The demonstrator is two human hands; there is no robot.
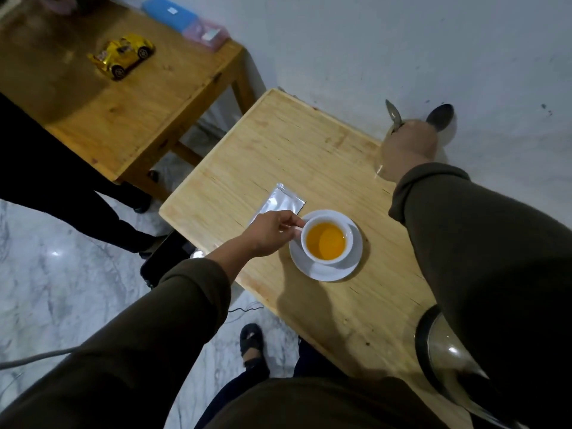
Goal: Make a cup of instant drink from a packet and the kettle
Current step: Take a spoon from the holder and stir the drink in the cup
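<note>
Presently:
Left hand [272, 232]: pinching cup [326, 241] handle.
Right hand [405, 150]: holding spoon [393, 114], far desk [309, 156] corner.
Risk: full cup, spill if jerked.

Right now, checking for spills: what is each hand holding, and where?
The left hand pinches the cup by its handle. The right hand grips a spoon by its stem.

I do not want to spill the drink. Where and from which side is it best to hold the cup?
Probably by its handle, from the left: the handle points that way and the left hand already pinches it. The cup stands upright on its saucer, quite full, so lift it level.
</note>
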